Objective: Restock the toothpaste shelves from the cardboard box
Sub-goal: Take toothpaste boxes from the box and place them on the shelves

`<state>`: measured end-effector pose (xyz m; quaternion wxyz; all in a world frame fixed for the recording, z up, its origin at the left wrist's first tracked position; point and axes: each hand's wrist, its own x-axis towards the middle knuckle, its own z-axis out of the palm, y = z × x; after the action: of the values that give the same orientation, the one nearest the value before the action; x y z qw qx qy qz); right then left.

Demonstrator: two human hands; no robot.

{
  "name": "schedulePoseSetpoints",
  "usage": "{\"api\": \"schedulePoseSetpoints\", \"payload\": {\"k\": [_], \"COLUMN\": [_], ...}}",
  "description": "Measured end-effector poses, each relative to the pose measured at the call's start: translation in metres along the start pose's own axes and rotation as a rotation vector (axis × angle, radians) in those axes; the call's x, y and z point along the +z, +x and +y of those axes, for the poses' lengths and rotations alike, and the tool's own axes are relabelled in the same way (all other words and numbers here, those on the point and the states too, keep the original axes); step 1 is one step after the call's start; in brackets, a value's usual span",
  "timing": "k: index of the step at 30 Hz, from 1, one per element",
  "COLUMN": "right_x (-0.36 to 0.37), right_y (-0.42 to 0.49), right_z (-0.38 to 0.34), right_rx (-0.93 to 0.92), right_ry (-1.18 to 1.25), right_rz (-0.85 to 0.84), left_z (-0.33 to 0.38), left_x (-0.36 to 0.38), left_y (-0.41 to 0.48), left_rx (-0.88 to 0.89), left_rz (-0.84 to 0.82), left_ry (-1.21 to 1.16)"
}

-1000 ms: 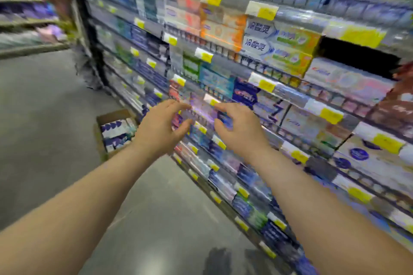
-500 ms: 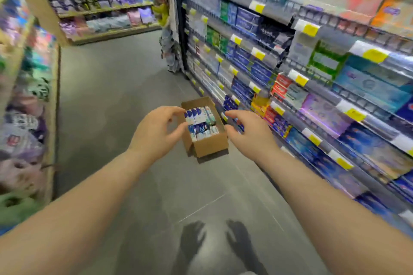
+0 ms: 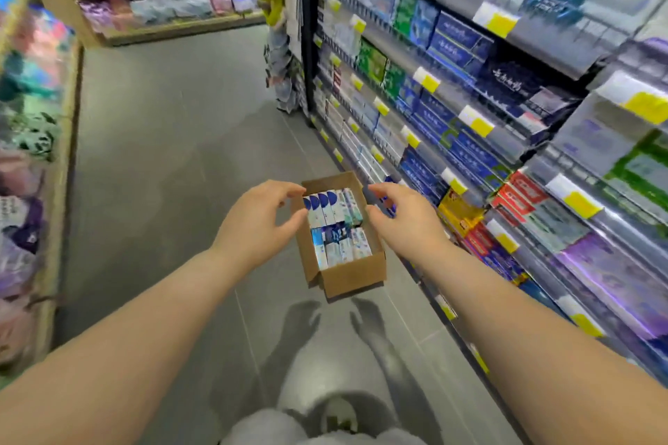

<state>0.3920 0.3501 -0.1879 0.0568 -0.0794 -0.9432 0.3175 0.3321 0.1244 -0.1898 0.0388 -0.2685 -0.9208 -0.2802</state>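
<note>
Brown corrugated cardboard box [image 3: 352, 276], open at the top, sits on the grey tiled floor [image 3: 162, 155] in the aisle, and I take it as my mark for everything else. Inside the box, white-and-blue toothpaste cartons [image 3: 336, 224] stand packed in two rows, filling it from wall to wall. My left hand [image 3: 258, 224] hangs over the box's left rim, fingers loosely curved with the thumb spread below them, grasping nothing. My right hand [image 3: 401, 220] hangs over the box's right rim in the same loose, released pose, also holding nothing. I cannot tell whether either hand touches the cardboard. Just right of the box run the tiered metal toothpaste shelves [image 3: 470, 108], stacked with blue, green, red and purple cartons and edged with yellow price tags [image 3: 480, 126]. On the floor on the near side of the box lie two dark hand-shaped shadows [image 3: 300, 321]. Well to the left of the box, across the aisle, a wooden shelf unit [image 3: 59, 191] holds blurred soft packs in purple, pink and green
</note>
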Motion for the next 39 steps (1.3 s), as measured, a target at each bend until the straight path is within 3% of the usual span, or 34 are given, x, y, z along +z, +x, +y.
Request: {"api": "schedulePoseSetpoints", "payload": {"k": [11, 16, 22, 30, 39], "right_x": [0.075, 0.126, 0.208, 0.392, 0.556], "right_y": [0.184, 0.242, 0.270, 0.291, 0.312], "right_z": [0.058, 0.101, 0.199, 0.361, 0.478], "right_rx": [0.312, 0.491, 0.644, 0.642, 0.704], "right_ry": [0.091, 0.177, 0.190, 0.224, 0.111], "right_rz": [0.001, -0.026, -0.062, -0.103, -0.429], "left_z": [-0.121, -0.165, -0.226, -0.340, -0.437], "left_x": [0.083, 0.148, 0.260, 0.470, 0.608], "left_y": [0.210, 0.271, 0.277, 0.258, 0.237], "left_rx": [0.096, -0.028, -0.078, -0.065, 0.150], "left_rz": [-0.224, -0.307, -0.388, -0.405, -0.333], "left_ry": [-0.054, -0.126, -0.165, -0.144, 0.059]}}
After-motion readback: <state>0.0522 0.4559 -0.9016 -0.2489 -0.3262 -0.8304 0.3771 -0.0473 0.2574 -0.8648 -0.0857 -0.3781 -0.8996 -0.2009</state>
